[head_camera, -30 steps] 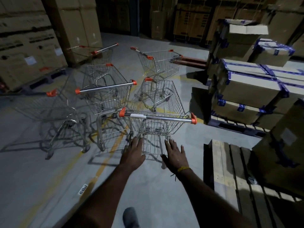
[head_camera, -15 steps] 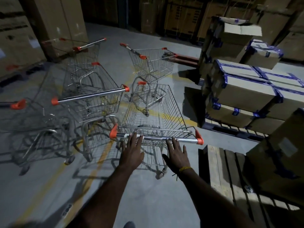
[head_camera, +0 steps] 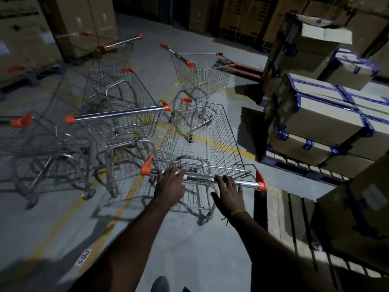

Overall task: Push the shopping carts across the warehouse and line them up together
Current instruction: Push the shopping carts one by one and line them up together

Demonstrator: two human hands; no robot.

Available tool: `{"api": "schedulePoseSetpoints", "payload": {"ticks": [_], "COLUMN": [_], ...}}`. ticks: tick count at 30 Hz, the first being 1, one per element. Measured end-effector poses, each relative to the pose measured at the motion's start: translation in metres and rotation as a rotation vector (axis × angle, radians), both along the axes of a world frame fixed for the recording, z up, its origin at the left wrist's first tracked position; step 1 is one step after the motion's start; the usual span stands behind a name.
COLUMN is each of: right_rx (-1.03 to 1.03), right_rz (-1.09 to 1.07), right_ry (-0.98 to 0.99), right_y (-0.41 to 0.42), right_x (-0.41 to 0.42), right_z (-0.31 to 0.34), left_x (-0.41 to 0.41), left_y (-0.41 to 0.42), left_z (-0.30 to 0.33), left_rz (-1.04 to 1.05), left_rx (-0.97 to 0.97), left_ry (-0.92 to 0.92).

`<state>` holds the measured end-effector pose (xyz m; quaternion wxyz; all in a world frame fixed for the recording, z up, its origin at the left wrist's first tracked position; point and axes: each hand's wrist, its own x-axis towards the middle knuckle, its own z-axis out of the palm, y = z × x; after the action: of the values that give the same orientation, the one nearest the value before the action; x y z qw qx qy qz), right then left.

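Both hands lie on the handle bar [head_camera: 210, 179] of the nearest cart [head_camera: 202, 144], the left hand [head_camera: 169, 186] and the right hand [head_camera: 229, 196] with fingers straight, flat over the bar, not curled round it. The cart's long axis runs away from the person, basket tapering toward the far cart [head_camera: 202, 72]. Another cart [head_camera: 117, 123] stands just beside, on the left, its bar pointing nearly the same way.

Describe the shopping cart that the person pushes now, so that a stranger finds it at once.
Start at the pallet stack of cardboard boxes with blue tape on the right. Just left of it stands the nearest shopping cart. It alone has the left hand and right hand on its handle.
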<state>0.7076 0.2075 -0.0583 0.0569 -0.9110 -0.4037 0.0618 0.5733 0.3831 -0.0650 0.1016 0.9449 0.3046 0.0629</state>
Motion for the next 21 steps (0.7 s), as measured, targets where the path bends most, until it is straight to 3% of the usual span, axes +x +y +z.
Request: {"api": "schedulePoseSetpoints", "payload": {"ticks": [10, 21], "right_rx": [0.096, 0.22], "right_rz": [0.117, 0.252], "right_ry": [-0.016, -0.174], "right_y": [-0.066, -0.202], "right_x": [-0.011, -0.061], "right_z": [-0.004, -0.026], "left_x": [-0.045, -0.121], "left_y": [-0.07, -0.244], "left_z": [-0.01, -0.027], "left_rz": [0.057, 0.34], "left_rx": [0.068, 0.265], "left_ry": [-0.041, -0.128]}}
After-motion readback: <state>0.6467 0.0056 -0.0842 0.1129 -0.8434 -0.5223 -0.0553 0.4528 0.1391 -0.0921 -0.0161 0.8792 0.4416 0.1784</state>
